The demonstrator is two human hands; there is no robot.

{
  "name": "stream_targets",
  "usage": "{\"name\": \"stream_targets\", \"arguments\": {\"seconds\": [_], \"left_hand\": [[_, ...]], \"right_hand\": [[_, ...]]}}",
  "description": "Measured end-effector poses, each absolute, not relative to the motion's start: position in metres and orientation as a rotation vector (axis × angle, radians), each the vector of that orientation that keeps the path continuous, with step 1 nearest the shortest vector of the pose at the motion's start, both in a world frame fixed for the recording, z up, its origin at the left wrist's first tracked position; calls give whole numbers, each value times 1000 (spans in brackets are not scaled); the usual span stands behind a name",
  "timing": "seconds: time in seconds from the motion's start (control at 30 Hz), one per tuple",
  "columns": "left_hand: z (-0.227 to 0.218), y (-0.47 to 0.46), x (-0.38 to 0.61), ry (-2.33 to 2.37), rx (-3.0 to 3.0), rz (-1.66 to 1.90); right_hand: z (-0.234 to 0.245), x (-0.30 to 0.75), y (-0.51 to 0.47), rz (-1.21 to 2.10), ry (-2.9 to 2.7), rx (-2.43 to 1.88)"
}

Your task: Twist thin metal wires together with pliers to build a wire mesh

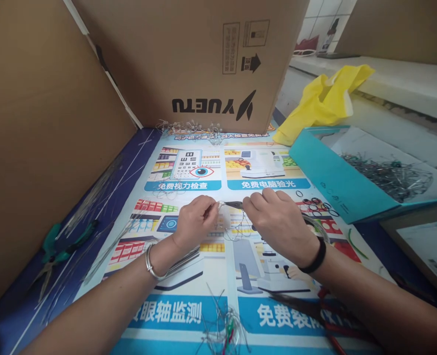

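Both hands meet over the middle of the printed sheet. My left hand (196,219), with a silver bangle at the wrist, pinches a thin wire (221,202) between thumb and fingertips. Wrapped in my right hand (277,222) is a pair of pliers (234,204); only its dark jaws show, pointing left and touching the wire close to my left fingertips. The handles are mostly hidden by the palm. Below the jaws hang fine loops of wire (236,230). A bundle of straight wires (181,261) lies beneath my left wrist.
Tall cardboard (203,59) walls the back and left. Green-handled pliers (55,251) lie left among loose wires. A turquoise box (344,182) of wire pieces stands right, near black rings (316,207) and a yellow bag (322,98). Red-handled scissors (314,308) and wire scraps (224,328) lie in front.
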State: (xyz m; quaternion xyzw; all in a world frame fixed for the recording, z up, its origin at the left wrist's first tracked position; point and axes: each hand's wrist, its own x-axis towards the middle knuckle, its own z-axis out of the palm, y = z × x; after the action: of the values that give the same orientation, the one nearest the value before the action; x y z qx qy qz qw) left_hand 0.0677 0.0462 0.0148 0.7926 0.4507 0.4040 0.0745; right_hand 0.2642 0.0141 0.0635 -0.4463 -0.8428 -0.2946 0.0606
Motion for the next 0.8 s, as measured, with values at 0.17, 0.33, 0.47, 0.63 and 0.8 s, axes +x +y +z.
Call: {"name": "stream_targets", "arguments": {"seconds": [0.17,0.33,0.47,0.63,0.8], "left_hand": [[13,47,69,1419,2409,1262],[9,50,68,1431,2425,1226],[7,50,66,1423,2438,1145],[10,49,66,1368,2435,1088],[12,48,66,1358,2443,1110]], "right_hand": [[60,263,15,-1003,-2451,-1244],[60,262,16,-1036,-2425,-1181],[60,262,16,-1044,-2420,-1178],[59,263,16,-1029,-2429,-1190],[59,264,17,-1021,-2440,-1204]]}}
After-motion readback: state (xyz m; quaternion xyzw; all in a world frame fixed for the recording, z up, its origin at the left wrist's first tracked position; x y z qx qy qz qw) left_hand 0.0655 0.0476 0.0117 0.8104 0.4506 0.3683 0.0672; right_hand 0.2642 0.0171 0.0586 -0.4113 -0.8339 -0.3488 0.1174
